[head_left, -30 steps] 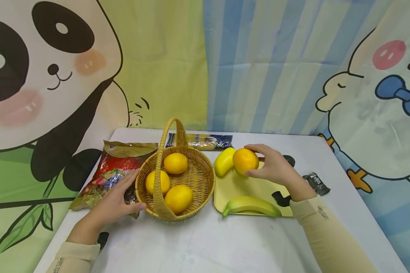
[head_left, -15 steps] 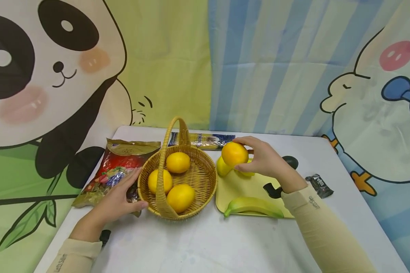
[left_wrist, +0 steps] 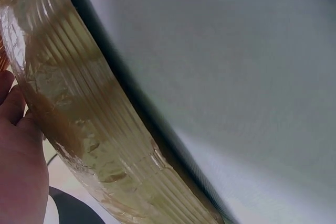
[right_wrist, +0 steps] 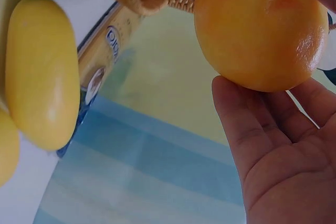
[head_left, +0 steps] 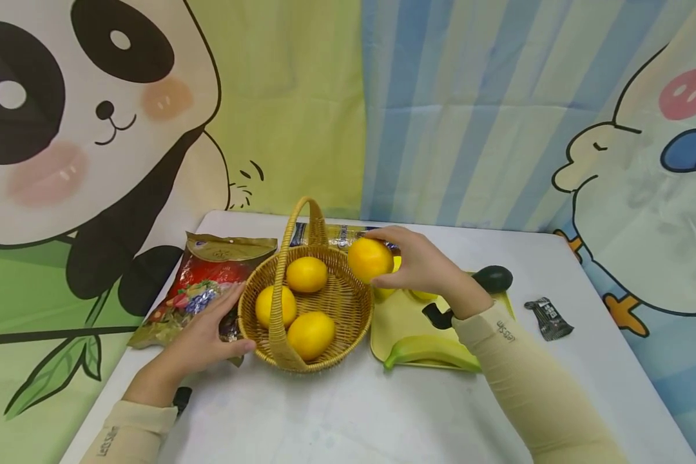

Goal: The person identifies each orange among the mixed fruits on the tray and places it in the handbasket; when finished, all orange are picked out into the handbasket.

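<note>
My right hand (head_left: 420, 265) holds an orange (head_left: 370, 260) between thumb and fingertips, raised beside the right rim of a wicker basket (head_left: 350, 319). In the right wrist view the orange (right_wrist: 262, 30) is pinched from opposite sides, the fingers spread under it. Inside the basket lie three yellow, rounded fruits, one of them a yellow fruit (head_left: 311, 336) at the front. My left hand (head_left: 200, 345) rests against the basket's left side, fingers extended and thumb at the front rim. Part of that hand (left_wrist: 21, 161) shows in the left wrist view beside a gold foil bag (left_wrist: 89, 103).
Right of the basket is a pale yellow tray (head_left: 394, 325) with a banana (head_left: 432, 352) and a yellow, mango-like fruit (right_wrist: 44, 72). A dark green avocado (head_left: 493, 280) sits at its back right. A small black packet (head_left: 548, 318) lies farther right, a long packet (head_left: 336, 236) behind.
My right hand has carried the orange leftward from over the tray to the basket's right rim. My left hand has stayed by the basket. The view has shifted slightly.
</note>
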`<control>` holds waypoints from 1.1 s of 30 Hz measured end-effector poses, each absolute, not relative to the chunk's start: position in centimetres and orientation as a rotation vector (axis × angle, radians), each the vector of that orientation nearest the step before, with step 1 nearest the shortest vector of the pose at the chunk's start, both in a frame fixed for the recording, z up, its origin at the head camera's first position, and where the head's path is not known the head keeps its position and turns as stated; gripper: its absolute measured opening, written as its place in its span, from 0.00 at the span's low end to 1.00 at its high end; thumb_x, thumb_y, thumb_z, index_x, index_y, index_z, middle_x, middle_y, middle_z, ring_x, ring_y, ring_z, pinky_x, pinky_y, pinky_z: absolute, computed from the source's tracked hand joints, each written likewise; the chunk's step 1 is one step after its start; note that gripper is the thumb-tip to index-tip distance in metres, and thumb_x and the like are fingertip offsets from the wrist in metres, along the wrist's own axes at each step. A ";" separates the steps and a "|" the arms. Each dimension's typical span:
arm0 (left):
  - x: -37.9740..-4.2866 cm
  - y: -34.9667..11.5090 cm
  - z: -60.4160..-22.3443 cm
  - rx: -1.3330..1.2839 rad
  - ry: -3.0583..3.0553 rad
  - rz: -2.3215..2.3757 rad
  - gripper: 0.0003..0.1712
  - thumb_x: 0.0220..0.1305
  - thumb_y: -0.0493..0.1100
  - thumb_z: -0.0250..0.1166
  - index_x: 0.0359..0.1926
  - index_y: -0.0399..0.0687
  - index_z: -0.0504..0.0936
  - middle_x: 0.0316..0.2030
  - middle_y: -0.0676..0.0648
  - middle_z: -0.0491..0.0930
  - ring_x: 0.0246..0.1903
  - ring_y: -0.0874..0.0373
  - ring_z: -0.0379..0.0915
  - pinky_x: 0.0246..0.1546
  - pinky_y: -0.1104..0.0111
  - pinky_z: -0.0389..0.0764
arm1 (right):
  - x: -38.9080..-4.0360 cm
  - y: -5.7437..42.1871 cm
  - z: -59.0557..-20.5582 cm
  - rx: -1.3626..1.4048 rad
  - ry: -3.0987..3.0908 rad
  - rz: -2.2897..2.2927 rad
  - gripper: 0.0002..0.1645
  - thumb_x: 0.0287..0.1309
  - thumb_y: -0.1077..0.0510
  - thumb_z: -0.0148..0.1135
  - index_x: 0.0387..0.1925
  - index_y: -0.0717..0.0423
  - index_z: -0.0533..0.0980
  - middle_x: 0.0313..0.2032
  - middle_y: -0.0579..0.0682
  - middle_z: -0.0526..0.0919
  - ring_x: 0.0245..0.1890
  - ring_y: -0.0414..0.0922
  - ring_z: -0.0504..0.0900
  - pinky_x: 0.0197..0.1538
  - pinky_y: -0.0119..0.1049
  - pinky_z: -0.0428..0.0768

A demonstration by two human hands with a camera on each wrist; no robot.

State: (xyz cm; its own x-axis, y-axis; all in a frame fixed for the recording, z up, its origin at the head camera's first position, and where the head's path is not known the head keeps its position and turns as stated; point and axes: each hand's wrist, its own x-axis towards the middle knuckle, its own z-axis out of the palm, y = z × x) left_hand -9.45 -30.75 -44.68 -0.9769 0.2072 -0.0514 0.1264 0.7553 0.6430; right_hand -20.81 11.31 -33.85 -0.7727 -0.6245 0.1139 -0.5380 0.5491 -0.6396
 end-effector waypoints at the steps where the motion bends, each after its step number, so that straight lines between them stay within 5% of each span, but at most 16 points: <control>1: -9.4 -30.7 -44.7 0.271 2.831 1.022 0.68 0.55 0.66 0.78 0.85 0.64 0.45 0.84 0.39 0.48 0.81 0.30 0.43 0.69 0.22 0.54 | -20.9 11.0 -33.9 -1.002 2.643 -1.027 0.48 0.53 0.53 0.80 0.74 0.47 0.70 0.71 0.48 0.74 0.67 0.49 0.76 0.66 0.53 0.83; 33: -9.5 -30.8 -44.9 0.270 2.824 1.041 0.68 0.54 0.67 0.78 0.85 0.66 0.45 0.84 0.40 0.47 0.82 0.31 0.42 0.70 0.22 0.53 | -22.2 4.5 -37.2 -1.078 2.526 -0.643 0.46 0.51 0.47 0.81 0.71 0.51 0.74 0.66 0.48 0.80 0.61 0.46 0.79 0.64 0.42 0.81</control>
State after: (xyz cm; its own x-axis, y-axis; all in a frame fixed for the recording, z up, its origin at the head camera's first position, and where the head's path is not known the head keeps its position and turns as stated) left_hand -9.50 -30.83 -44.87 -0.9769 0.2075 -0.0504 0.1251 0.7475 0.6524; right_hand -22.18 4.48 -37.23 -0.6642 -0.7391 -0.1122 -0.5953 0.6138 -0.5186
